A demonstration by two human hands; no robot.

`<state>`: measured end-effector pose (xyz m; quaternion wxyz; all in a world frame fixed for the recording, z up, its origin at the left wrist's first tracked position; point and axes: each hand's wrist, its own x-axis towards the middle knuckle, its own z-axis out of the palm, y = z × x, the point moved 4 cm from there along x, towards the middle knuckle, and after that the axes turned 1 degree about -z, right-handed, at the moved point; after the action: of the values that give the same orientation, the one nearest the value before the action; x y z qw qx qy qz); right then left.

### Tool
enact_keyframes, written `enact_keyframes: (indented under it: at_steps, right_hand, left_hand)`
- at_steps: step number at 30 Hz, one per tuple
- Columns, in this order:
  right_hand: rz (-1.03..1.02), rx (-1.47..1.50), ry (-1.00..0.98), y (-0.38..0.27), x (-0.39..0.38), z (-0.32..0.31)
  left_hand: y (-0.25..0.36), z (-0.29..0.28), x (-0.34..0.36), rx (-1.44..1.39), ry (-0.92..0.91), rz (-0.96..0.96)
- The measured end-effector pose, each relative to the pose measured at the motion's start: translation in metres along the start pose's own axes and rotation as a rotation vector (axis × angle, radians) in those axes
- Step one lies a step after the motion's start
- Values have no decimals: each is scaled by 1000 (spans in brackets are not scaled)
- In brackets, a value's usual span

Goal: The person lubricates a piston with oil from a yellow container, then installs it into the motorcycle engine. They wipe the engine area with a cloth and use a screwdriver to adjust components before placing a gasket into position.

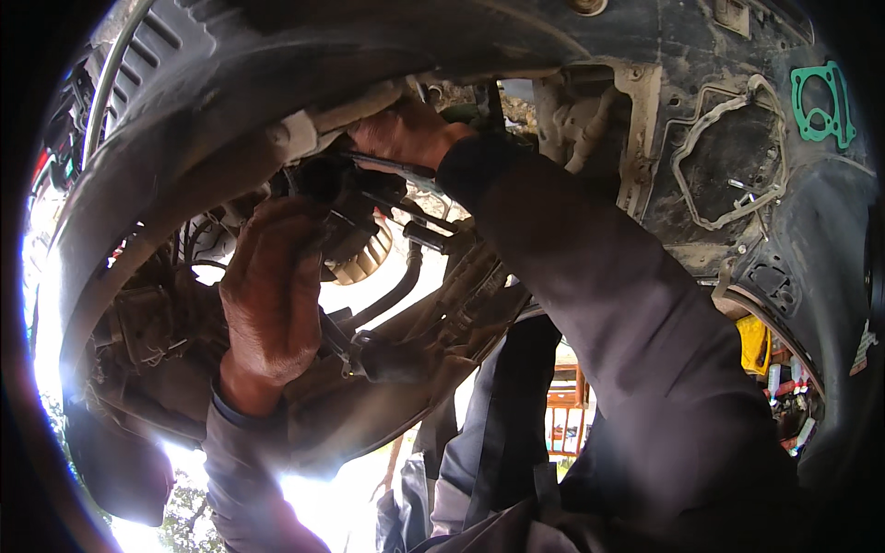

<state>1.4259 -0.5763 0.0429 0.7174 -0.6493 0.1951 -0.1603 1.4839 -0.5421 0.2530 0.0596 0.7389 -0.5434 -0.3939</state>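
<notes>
My left hand point(272, 295) reaches up from below with its fingers bent and pressed together at a dark assembly point(355, 212). Its fingertips are lost in shadow, so what they grip is unclear. Higher up, my right hand point(406, 136) comes across from the right and is closed at the far side of the same assembly, its fingers largely hidden. A thin black bar point(395, 166) runs just below that hand. Between and below the hands shows a pale finned wheel point(367, 258), like a blower fan. A dark hose point(401, 286) curves down beside it.
A large curved dark panel point(221, 83) arches over the hands. At right, a dirty dark panel carries a pale gasket-like outline point(682, 175) and a green gasket point(823, 106). A yellow object point(754, 346) and an orange rack point(567, 405) show beyond the openings.
</notes>
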Motion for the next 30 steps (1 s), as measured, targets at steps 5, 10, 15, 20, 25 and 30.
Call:
enact_keyframes:
  at_steps: [5, 10, 15, 20, 25, 30]
  right_hand:
    - [-31, -74, 7, 4, 1, 4]
    - [-122, -407, 68, -5, -8, -3]
    - [-116, -452, 301, -5, -18, -25]
    - [-51, -317, 149, 10, -6, -5]
    - [-123, -358, 134, 14, -5, 7]
    - [-1, -323, 211, 14, -21, -15]
  left_hand:
    - [-5, 0, 0, -35, 12, 3]
    - [-3, 0, -1, -45, 13, -23]
    - [-1, -3, 2, -45, 14, -33]
    - [-4, -3, 0, -35, 1, -43]
    - [-7, 0, -3, -92, -10, -77]
    - [-2, -3, 0, -76, 1, 5]
